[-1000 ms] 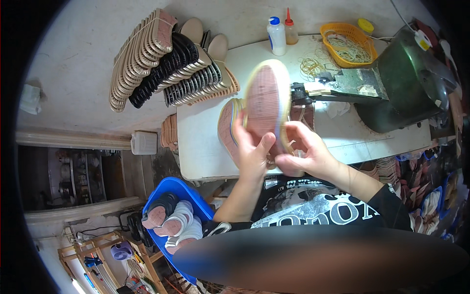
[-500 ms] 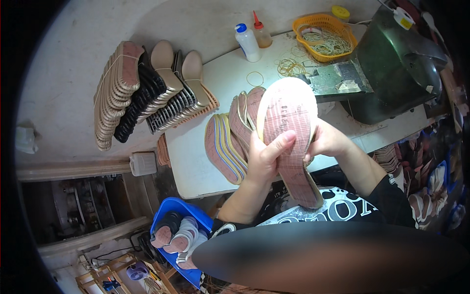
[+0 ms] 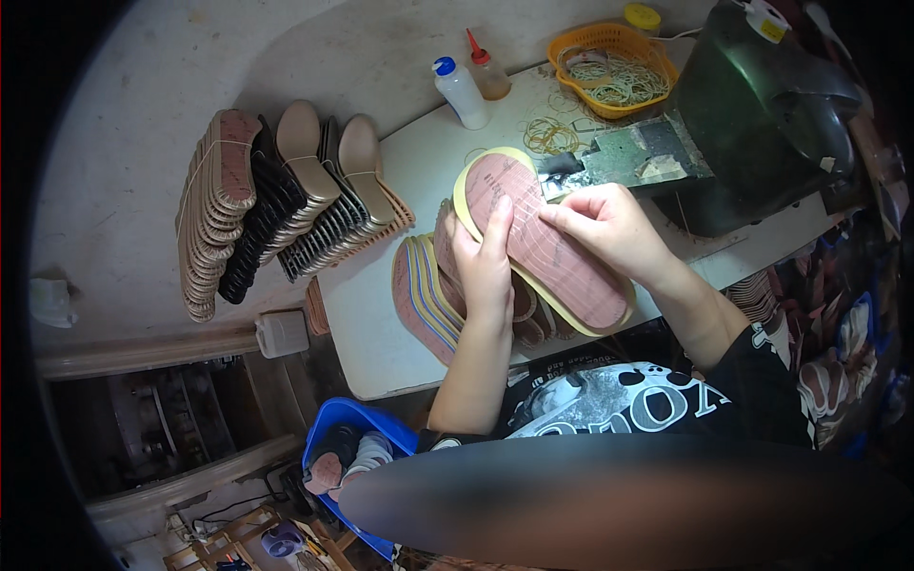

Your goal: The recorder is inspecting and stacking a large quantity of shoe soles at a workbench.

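A pink shoe insole (image 3: pixel 562 257) with a yellow rim lies slantwise across my hands above the white table, wide end up and to the left. My left hand (image 3: pixel 486 262) grips its left edge, thumb on the pink face. At the opposite edge, near the upper end, my right hand (image 3: pixel 614 233) is closed in a pinch; its curled fingers partly hide that edge. Below and left of the held piece, a row of similar insoles (image 3: pixel 419 285) stands on edge on the table. More insoles are partly hidden behind my left hand.
A green machine (image 3: pixel 752 124) with a metal plate (image 3: pixel 643 157) stands on the table's right. Farther back are an orange basket (image 3: pixel 571 93) of rubber bands, two squeeze bottles (image 3: pixel 462 95) and loose rubber bands (image 3: pixel 552 135). Bundled insoles (image 3: pixel 217 200) stand left; a blue bin (image 3: pixel 328 419) sits below.
The insole has turned from nearly upright to slanting, its upper end lower and farther left. My right hand has shifted up its right edge. The whole view has also shifted slightly.
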Action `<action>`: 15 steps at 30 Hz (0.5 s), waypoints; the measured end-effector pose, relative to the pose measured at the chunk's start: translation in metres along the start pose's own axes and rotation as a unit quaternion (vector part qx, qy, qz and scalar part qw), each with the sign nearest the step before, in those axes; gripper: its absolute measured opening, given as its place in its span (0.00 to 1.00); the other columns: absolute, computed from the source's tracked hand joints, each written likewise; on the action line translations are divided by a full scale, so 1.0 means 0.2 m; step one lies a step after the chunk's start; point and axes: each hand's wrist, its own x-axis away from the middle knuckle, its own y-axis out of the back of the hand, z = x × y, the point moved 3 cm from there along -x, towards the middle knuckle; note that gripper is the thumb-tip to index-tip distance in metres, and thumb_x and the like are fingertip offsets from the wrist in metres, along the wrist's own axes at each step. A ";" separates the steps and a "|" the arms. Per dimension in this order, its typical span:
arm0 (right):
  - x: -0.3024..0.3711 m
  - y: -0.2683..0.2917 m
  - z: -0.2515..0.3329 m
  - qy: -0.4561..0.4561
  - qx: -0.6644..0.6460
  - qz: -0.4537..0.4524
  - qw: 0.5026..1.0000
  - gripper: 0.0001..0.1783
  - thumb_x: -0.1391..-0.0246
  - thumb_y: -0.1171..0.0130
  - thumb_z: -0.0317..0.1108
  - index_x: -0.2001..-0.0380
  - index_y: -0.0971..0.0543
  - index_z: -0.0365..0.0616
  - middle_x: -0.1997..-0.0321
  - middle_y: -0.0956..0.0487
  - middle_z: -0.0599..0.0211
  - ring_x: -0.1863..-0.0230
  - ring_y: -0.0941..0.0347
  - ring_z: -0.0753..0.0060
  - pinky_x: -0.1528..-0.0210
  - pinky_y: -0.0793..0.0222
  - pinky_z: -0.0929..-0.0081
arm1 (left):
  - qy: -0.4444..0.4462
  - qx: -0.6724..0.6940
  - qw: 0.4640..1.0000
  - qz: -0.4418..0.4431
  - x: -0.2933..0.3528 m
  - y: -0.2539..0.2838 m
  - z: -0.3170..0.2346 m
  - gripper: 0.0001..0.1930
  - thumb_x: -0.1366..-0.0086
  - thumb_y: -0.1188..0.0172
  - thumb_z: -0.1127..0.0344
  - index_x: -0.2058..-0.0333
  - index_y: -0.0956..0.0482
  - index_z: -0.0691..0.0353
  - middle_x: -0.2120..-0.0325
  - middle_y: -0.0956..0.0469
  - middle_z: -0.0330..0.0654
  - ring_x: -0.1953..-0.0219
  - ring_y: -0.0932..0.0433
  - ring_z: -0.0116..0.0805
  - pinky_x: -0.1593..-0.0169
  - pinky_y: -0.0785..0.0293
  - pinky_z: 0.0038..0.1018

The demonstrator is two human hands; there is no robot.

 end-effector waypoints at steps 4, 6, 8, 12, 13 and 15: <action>0.04 0.02 0.02 -0.012 -0.102 -0.025 0.994 0.15 0.38 0.47 0.36 0.66 0.18 0.33 0.75 0.21 0.74 0.73 0.32 0.90 0.69 0.33 0.84 | -0.042 -0.073 0.995 -0.059 -0.10 0.00 0.05 0.23 0.39 0.38 0.65 0.49 0.31 0.74 0.52 0.38 0.45 0.48 0.31 0.35 0.43 0.36 0.30; 0.05 0.06 -0.02 -0.031 -0.138 0.000 0.990 0.16 0.36 0.51 0.35 0.62 0.19 0.33 0.71 0.20 0.73 0.70 0.29 0.89 0.66 0.32 0.85 | -0.037 -0.041 0.997 -0.046 -0.14 -0.01 0.06 0.23 0.39 0.38 0.64 0.50 0.30 0.74 0.51 0.38 0.45 0.48 0.31 0.36 0.43 0.37 0.30; 0.07 0.06 0.00 -0.067 -0.194 0.025 0.978 0.16 0.36 0.51 0.36 0.60 0.20 0.32 0.67 0.19 0.69 0.68 0.27 0.87 0.64 0.30 0.85 | -0.037 -0.066 0.996 -0.040 -0.17 0.01 0.08 0.23 0.40 0.37 0.64 0.51 0.29 0.74 0.51 0.37 0.46 0.48 0.31 0.36 0.43 0.36 0.30; 0.18 0.12 -0.02 -0.124 -0.258 0.093 0.954 0.17 0.42 0.42 0.34 0.57 0.23 0.29 0.61 0.19 0.63 0.63 0.23 0.81 0.56 0.28 0.81 | -0.027 -0.096 0.994 -0.035 -0.23 0.01 0.08 0.22 0.40 0.37 0.63 0.53 0.27 0.73 0.54 0.31 0.48 0.52 0.28 0.36 0.46 0.33 0.29; 0.21 0.11 -0.05 -0.151 -0.285 0.103 0.941 0.18 0.45 0.39 0.34 0.57 0.23 0.29 0.61 0.19 0.59 0.64 0.21 0.77 0.59 0.24 0.79 | -0.026 -0.096 0.994 -0.037 -0.25 0.00 0.08 0.22 0.40 0.37 0.63 0.53 0.27 0.73 0.54 0.31 0.48 0.52 0.28 0.36 0.46 0.33 0.29; 0.29 0.05 -0.07 -0.239 -0.307 0.140 0.911 0.17 0.45 0.40 0.35 0.60 0.24 0.29 0.66 0.19 0.55 0.70 0.20 0.70 0.69 0.21 0.77 | -0.006 -0.092 0.996 -0.021 -0.27 -0.03 0.07 0.20 0.39 0.38 0.63 0.54 0.26 0.73 0.57 0.24 0.47 0.56 0.24 0.35 0.50 0.30 0.29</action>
